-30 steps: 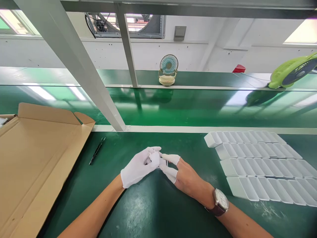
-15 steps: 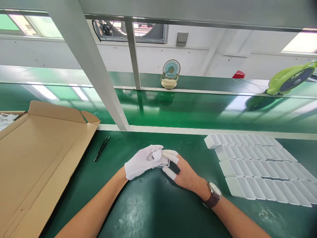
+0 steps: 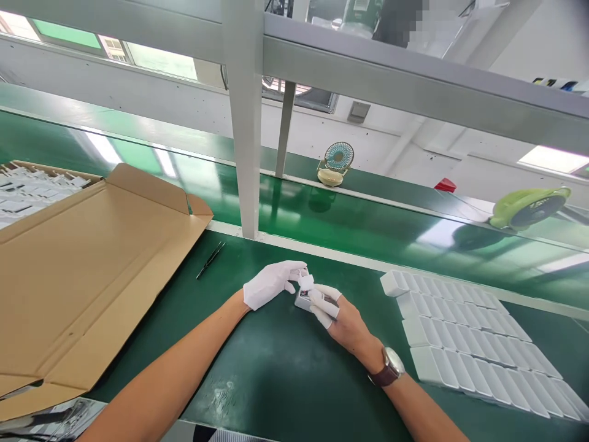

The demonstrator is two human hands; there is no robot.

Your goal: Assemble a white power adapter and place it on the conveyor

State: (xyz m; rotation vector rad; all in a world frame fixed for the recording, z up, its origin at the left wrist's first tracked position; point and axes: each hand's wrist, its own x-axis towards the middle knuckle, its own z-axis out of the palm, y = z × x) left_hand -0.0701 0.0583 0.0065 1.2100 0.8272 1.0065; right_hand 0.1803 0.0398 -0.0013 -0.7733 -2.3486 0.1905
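Observation:
My left hand [image 3: 273,283], in a white glove, pinches a small white plug-like piece [image 3: 306,282] with its fingertips. Just below that piece is a small white open housing [image 3: 302,301], with dark and reddish parts showing inside. White finger cots cover several fingers of my right hand [image 3: 338,316], which closes round the housing's right side. Those fingers also reach up beside the plug-like piece; whether they touch it I cannot tell. Both hands meet low over the green tabletop [image 3: 267,374].
Black tweezers [image 3: 210,260] lie left of my hands, beside a large cardboard box flap [image 3: 115,239]. White parts [image 3: 37,190] fill the box behind. Several rows of white trays [image 3: 464,337] stand right. A grey post [image 3: 248,153] rises ahead; small fans stand beyond.
The view has tilted and shifted left. The plug-like piece, earlier lying against my left palm, is now at my left fingertips above the housing. My left hand has drawn back from the housing.

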